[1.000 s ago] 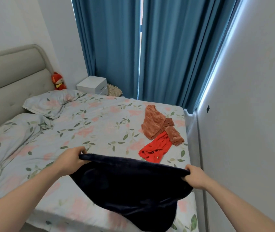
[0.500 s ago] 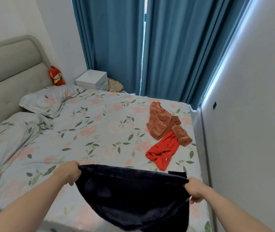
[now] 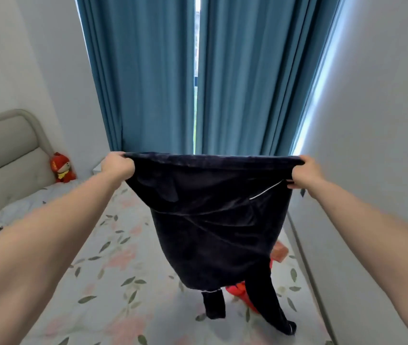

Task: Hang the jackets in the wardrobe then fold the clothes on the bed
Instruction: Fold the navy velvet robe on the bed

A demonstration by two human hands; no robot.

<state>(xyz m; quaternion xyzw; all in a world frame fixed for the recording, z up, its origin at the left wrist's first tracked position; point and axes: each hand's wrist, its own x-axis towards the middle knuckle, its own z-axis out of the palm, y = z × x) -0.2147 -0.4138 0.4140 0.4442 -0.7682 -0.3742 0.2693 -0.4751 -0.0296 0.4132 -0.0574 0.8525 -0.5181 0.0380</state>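
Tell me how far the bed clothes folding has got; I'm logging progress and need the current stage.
Nothing folded shows on the floral-sheeted bed. In hand: the left hand and right hand grip the top edge of a dark navy velvety garment, held up spread above the bed. Left: folding it, plus the red garment and the rust-orange one that peek out behind it. The wardrobe is out of view.

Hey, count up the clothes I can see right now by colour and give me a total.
Dark navy: 1, the dark navy garment held up by the left hand and right hand
Red: 1, the red garment, mostly hidden
Rust-orange: 1, the rust-orange garment, only a corner showing
Total: 3
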